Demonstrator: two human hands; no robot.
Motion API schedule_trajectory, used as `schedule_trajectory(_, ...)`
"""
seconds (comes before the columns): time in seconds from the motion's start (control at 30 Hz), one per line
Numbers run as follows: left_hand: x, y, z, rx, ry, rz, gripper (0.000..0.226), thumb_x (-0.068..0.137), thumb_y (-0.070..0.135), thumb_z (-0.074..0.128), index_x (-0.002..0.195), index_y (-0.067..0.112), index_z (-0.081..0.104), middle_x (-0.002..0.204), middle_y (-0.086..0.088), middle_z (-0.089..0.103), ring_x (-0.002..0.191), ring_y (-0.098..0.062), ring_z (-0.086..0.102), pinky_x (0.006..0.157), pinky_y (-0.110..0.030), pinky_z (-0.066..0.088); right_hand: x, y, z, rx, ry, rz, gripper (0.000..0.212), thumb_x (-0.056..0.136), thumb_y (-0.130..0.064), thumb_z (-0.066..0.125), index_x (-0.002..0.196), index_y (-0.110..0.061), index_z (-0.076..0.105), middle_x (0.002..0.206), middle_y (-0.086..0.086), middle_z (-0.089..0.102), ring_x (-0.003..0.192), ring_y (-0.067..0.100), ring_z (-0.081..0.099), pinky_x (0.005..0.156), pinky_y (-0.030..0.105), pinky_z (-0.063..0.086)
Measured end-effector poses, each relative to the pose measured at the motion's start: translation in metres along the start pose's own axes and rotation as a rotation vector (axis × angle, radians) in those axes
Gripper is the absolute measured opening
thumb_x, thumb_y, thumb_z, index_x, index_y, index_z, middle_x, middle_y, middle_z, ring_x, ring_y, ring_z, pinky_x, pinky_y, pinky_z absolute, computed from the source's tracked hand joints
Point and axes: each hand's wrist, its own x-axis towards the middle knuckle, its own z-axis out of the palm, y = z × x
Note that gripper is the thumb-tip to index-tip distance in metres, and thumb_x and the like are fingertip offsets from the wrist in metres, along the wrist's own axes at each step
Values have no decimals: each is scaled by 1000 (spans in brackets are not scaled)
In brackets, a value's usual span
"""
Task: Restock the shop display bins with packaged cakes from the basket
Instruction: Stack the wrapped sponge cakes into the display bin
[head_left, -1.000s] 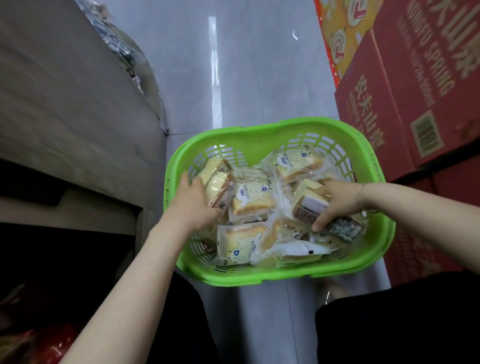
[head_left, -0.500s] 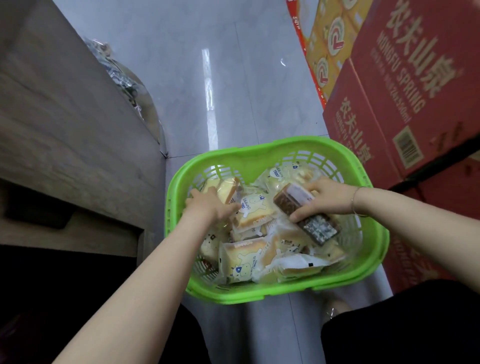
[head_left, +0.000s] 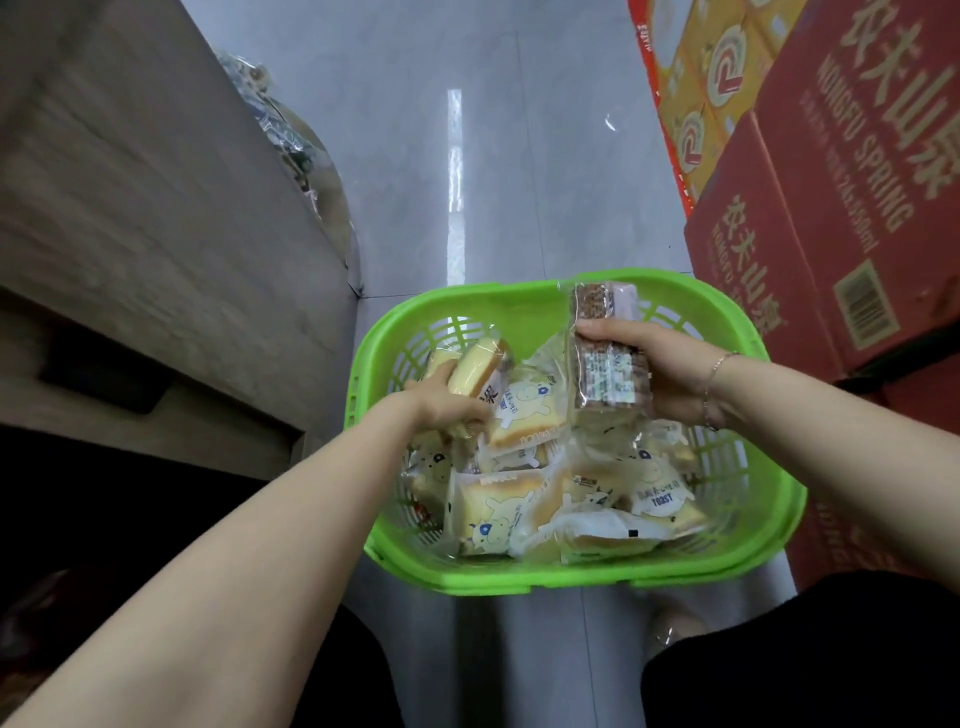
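- A green basket sits on a glossy grey tiled floor that mirrors a strip of light.
- Wrapped cakes fill the basket.
- The left hand reaches in, fingers closed on a yellow round cake.
- The right hand grips a dark brown cake pack, raised upright above the basket.
- A wood-grain shelf unit stands left; red cartons stack right.
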Motion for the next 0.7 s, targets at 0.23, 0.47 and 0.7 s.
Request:
schedule_trajectory(0.23, -48, 2, -15, -526, 111, 146, 19, 75, 24, 71, 92, 21, 64, 75, 1, 69, 63, -13, 63, 51, -18, 45, -18, -11, -1, 481, 43, -31, 29, 73, -37, 68, 93, -16, 63, 90, 5, 65, 81, 21, 65, 88, 41, 52)
schedule_trajectory(0.47, -256, 32, -71, -1771, -301, 147, 46, 64, 37, 70, 105, 17, 66, 114, -13, 66, 102, -34, 63, 83, -47, 48, -157, -82, 57, 1005, -140, -39, 66, 66, -60, 70, 124, -29, 62, 127, -2, 61, 122, 26, 54, 103, 63, 28)
schedule_trajectory(0.7, -494, 99, -186, -1915, -352, 278, 78, 65, 35, 73, 135, 9, 50, 140, -21, 49, 124, -42, 49, 103, -61, 34, -336, -235, 160, 996, -144, -133, 57, 52, -55, 80, 97, -20, 75, 108, 4, 70, 101, 27, 66, 93, 51, 46)
